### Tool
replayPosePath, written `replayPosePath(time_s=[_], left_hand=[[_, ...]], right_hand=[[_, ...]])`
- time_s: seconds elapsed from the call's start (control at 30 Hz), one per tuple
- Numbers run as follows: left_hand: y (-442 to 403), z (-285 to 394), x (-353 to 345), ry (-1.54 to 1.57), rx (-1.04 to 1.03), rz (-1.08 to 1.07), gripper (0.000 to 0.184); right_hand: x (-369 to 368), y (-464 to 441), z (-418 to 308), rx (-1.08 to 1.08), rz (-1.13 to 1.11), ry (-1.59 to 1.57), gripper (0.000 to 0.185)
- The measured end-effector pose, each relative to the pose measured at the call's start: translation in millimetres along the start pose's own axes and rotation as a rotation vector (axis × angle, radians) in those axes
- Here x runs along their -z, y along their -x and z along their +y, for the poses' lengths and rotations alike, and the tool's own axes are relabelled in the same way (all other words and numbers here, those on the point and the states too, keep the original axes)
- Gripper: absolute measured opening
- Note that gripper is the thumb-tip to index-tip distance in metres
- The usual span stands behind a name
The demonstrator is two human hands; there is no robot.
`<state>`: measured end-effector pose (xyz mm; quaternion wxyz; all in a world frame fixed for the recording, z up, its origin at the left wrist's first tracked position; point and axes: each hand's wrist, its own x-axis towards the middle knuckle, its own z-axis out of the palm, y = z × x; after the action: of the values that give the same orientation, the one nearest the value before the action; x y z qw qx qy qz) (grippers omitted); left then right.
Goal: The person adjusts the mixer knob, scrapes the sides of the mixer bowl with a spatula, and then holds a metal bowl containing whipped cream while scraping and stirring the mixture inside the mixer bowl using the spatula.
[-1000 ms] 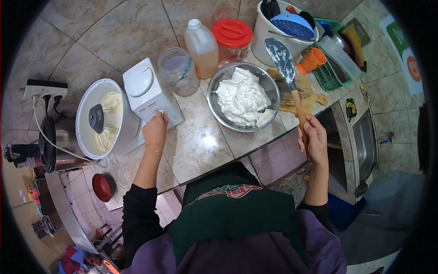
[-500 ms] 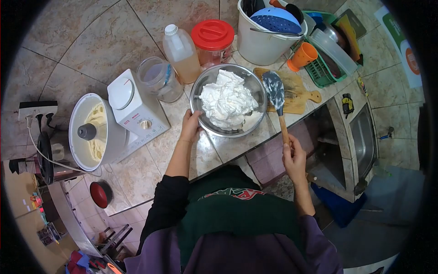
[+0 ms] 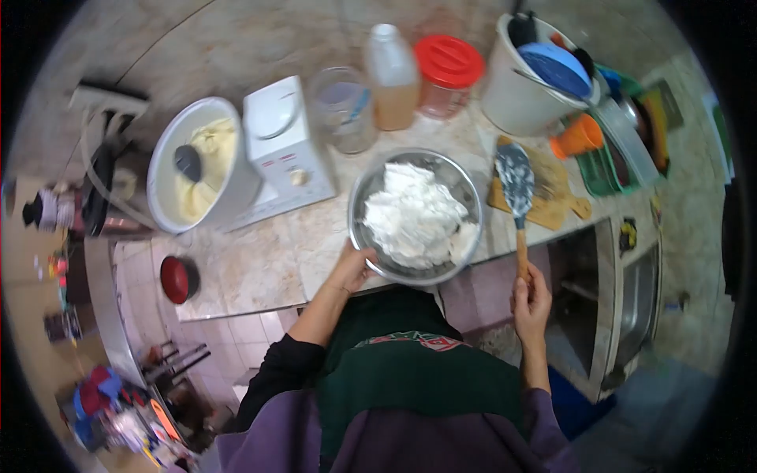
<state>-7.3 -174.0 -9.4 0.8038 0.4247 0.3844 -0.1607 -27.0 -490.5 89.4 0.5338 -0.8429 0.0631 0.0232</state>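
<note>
A steel mixing bowl (image 3: 356,229) full of white whipped cream (image 3: 414,213) is at the counter's front edge. My left hand (image 3: 352,268) grips its rim at the lower left, fingers partly hidden by the bowl. In my right hand (image 3: 531,298) is a spatula (image 3: 516,185), held by its wooden handle. Cream smears its dark blade, which hovers over or rests near a wooden cutting board (image 3: 556,211); I cannot tell if they touch. To the left stands a white stand mixer (image 3: 288,158), its bowl (image 3: 162,189) holding pale yellow batter (image 3: 217,150).
Behind the bowl stand a clear jar (image 3: 344,110), a jug of amber liquid (image 3: 392,87) and a red-lidded container (image 3: 448,75). A white bucket (image 3: 512,98) of utensils, an orange cup (image 3: 577,136) and a green dish rack (image 3: 603,169) are right. A red bowl (image 3: 180,280) sits at left.
My view has turned and shifted left, so the counter items appear further right. The bowl has come nearer to my body with my left hand still on it. The spatula stays in my right hand.
</note>
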Motion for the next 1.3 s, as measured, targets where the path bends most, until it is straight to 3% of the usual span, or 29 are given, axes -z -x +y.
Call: replayPosePath(time_s=[0.2,0.27,0.37,0.5,0.63,0.7,0.87,0.93,1.0,1.17,1.3], left_hand=[[50,-38,85,0.166,0.158,-0.063,0.048],[77,-45,108,0.231,0.120,0.016,0.045],[109,-66,148,0.386,0.122,-0.047,0.048],[148,-81,194,0.530,-0.040,0.165,0.060],[186,-76,218,0.662,-0.253,0.181,0.060],[197,-70,222,0.691,-0.336,0.215,0.060],[207,-59,225,0.735,-0.606,0.329,0.058],[211,-49,211,0.772,-0.674,0.346,0.058],[211,-42,199,0.787,-0.778,0.386,0.058],[221,-17,154,0.845,-0.796,0.467,0.060],[200,-22,132,0.897,-0.864,0.542,0.060]], right_hand=[[-32,15,-16,0.004,-0.166,-0.088,0.027],[-52,22,-30,0.056,-0.216,-0.047,0.026],[-75,36,-51,0.085,-0.319,-0.023,0.027],[-121,50,-81,0.153,-0.466,-0.089,0.028],[-159,56,-100,0.241,-0.677,-0.127,0.032],[-173,58,-111,0.250,-0.820,-0.174,0.034],[-195,53,-143,0.288,-0.879,-0.122,0.035],[-198,45,-152,0.531,-0.800,0.029,0.034],[-196,41,-167,0.532,-0.838,0.062,0.034],[-185,17,-184,0.594,-0.942,0.201,0.034],[-177,-5,-183,0.526,-1.026,0.229,0.034]])
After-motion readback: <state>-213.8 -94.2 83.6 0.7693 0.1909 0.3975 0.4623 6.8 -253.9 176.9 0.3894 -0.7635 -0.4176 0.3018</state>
